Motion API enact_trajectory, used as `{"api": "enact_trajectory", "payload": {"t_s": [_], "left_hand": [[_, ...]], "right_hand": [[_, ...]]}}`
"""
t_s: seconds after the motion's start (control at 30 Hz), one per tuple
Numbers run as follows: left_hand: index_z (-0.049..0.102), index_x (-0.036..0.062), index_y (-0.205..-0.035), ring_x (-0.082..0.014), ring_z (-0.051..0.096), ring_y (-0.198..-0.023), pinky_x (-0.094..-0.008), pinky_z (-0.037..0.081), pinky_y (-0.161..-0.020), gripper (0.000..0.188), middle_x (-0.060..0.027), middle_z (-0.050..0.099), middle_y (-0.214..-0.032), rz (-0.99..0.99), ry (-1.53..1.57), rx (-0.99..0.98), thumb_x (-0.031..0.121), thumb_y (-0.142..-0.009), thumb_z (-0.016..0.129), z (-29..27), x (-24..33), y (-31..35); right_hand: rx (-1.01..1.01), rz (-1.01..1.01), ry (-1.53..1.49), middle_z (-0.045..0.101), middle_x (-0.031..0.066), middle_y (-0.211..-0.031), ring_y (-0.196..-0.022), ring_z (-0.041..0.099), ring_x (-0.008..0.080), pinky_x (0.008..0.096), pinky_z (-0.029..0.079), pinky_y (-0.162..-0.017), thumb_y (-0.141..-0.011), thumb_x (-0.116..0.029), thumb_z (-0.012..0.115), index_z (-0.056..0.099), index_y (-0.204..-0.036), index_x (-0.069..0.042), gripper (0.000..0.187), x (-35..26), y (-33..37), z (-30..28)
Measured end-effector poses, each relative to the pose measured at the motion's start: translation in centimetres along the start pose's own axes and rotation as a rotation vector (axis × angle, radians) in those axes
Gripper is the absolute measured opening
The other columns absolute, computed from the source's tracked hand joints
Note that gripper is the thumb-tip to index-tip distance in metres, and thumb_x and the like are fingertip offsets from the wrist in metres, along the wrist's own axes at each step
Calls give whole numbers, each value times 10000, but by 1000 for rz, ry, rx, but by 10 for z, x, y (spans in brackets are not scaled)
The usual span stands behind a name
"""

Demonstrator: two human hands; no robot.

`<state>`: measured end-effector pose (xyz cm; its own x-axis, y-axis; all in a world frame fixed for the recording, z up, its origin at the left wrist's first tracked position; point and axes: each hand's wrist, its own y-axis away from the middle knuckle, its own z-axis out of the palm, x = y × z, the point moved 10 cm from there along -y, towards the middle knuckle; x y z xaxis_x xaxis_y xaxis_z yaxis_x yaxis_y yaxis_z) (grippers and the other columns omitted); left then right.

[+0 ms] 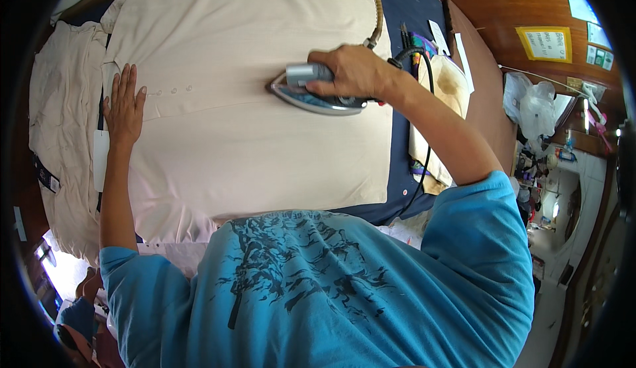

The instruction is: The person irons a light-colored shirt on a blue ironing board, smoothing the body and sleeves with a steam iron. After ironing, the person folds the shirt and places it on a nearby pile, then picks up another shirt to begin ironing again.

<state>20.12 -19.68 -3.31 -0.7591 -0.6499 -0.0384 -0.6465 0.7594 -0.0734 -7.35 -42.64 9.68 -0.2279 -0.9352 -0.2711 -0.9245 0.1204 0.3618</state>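
A cream garment [265, 156] with a row of small buttons lies spread across a dark blue table cover [400, 149]. My right hand [354, 71] is wrapped round the handle of a steam iron [318, 101], whose soleplate rests on the cloth right of the middle, tip pointing left. A brown hose and a black cord run from the back of the iron. At the left, my left hand [124, 106] lies flat on the garment, fingers stretched out, near the buttons. Past it, another cream garment [63, 103] with a dark label hangs rumpled over the table's left side.
Right of the garment sits a folded, scorched cloth pad [444, 90] with colourful fabric beneath. The black cord [429, 123] crosses beside it. White paper strips [465, 63] lie farther right. Plastic bags [535, 106] hang by the wooden wall. Another person [79, 312] shows in part at the lower left.
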Motion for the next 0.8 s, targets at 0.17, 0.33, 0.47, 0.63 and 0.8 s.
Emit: {"api": "enact_trajectory", "payload": {"t_s": [0.17,0.33,0.47,0.63,0.8], "left_hand": [[193,278,-1424,-187,179,-1360,-517,157,-1061,532,60,193,-1479,-11,-7,-5,484,-938,260,-3,2,1],[195,273,-1423,-189,179,-1360,-513,162,-1068,517,55,200,-1476,-12,-2,-18,450,-943,275,-4,3,1],[188,262,-1427,-194,172,-1362,-514,158,-1067,519,42,194,-1480,-19,-8,-50,435,-946,278,-6,7,-1],[178,243,-1432,-210,160,-1367,-515,167,-1060,518,21,182,-1486,-7,-32,-60,410,-952,279,-3,8,-4],[199,227,-1427,-218,178,-1361,-518,171,-1061,531,20,190,-1484,40,3,-88,369,-938,346,-3,1,-6]], "right_hand": [[48,17,-14,620,185,-670,-646,619,345,413,504,-624,-782,-438,563,589,-952,-59,417,2,21,9],[92,192,-118,609,192,-647,-649,618,355,406,503,-637,-786,-416,580,570,-942,-49,399,19,17,-2],[67,105,-57,616,190,-664,-653,622,356,402,507,-636,-782,-438,573,566,-964,-44,435,12,21,8],[110,167,-133,612,208,-674,-656,613,375,422,498,-629,-772,-423,584,560,-951,-36,427,11,27,1],[-27,30,-206,621,204,-715,-677,610,377,434,492,-633,-713,-366,643,557,-982,-48,425,-16,68,32]]}}
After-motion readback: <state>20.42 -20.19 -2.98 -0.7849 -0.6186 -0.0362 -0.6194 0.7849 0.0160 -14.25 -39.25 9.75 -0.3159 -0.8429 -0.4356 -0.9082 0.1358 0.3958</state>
